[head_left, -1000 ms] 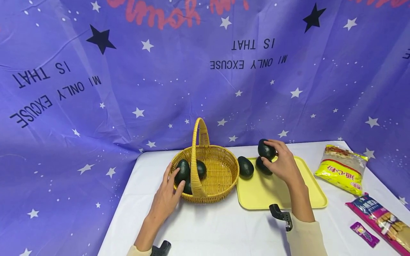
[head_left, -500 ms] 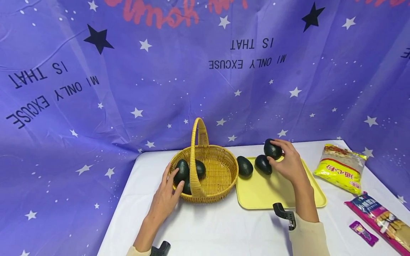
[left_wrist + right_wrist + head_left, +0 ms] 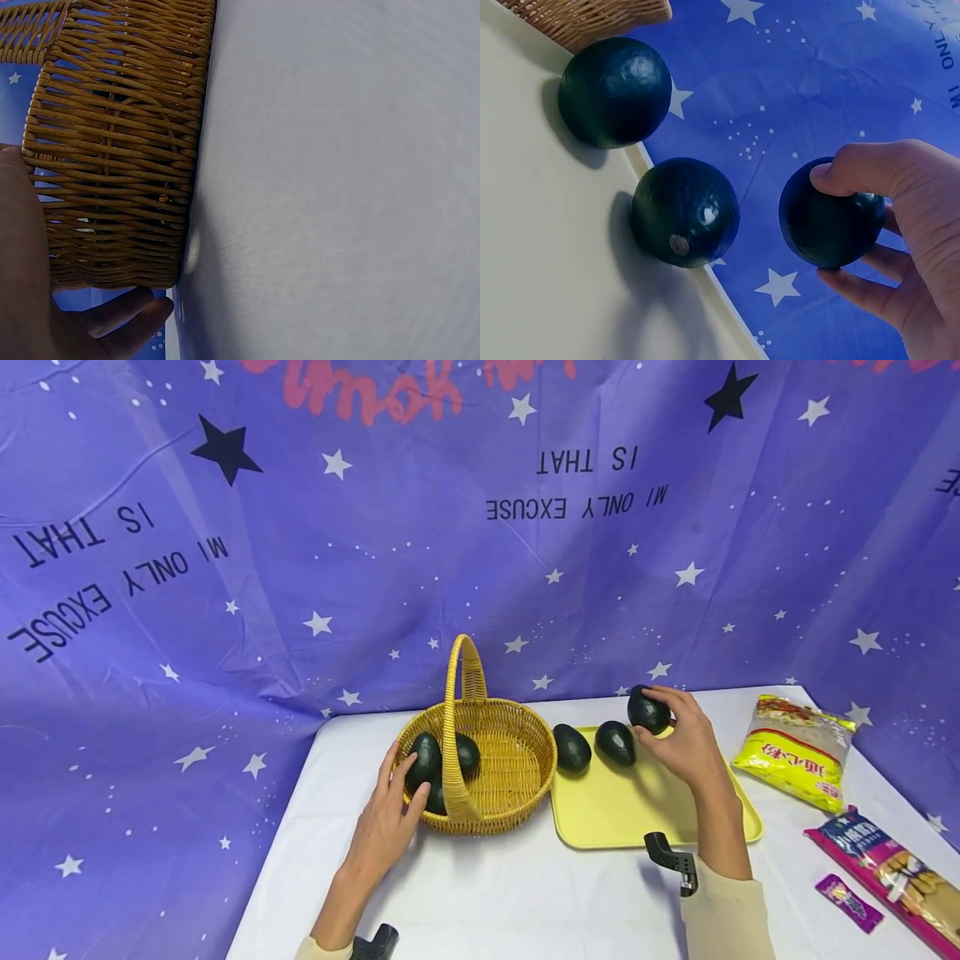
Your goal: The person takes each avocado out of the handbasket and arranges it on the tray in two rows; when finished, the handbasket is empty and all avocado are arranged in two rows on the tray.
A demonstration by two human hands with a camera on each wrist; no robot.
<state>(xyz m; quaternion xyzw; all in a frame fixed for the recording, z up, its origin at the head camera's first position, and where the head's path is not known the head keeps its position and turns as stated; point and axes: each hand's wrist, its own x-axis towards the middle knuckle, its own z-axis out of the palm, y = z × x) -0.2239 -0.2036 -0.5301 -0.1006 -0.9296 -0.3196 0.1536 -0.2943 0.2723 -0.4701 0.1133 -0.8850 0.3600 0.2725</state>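
My left hand (image 3: 390, 818) holds the left end of a yellow wicker basket (image 3: 517, 768). In the left wrist view, the thumb is at the rim and the fingers lie round the end of the basket's woven wall (image 3: 120, 172). Three dark green avocados (image 3: 467, 755) are in the basket, left of centre. My right hand (image 3: 686, 743) grips another avocado (image 3: 829, 217) between thumb and fingers, at the tray's far edge. Two more avocados (image 3: 572, 749) lie side by side along the far left of the yellow tray (image 3: 637, 818).
A yellow and clear food bag (image 3: 798, 752) lies right of the tray. Nearer are a pink and blue snack packet (image 3: 892, 877) and a small purple sachet (image 3: 849, 902). The basket's tall handle (image 3: 452, 718) arches over it. A purple star-printed cloth (image 3: 450, 568) hangs behind the white table.
My right hand has moved right with its avocado, away from the middle avocado, which now shows whole on the tray. The left hand has stayed at the basket.
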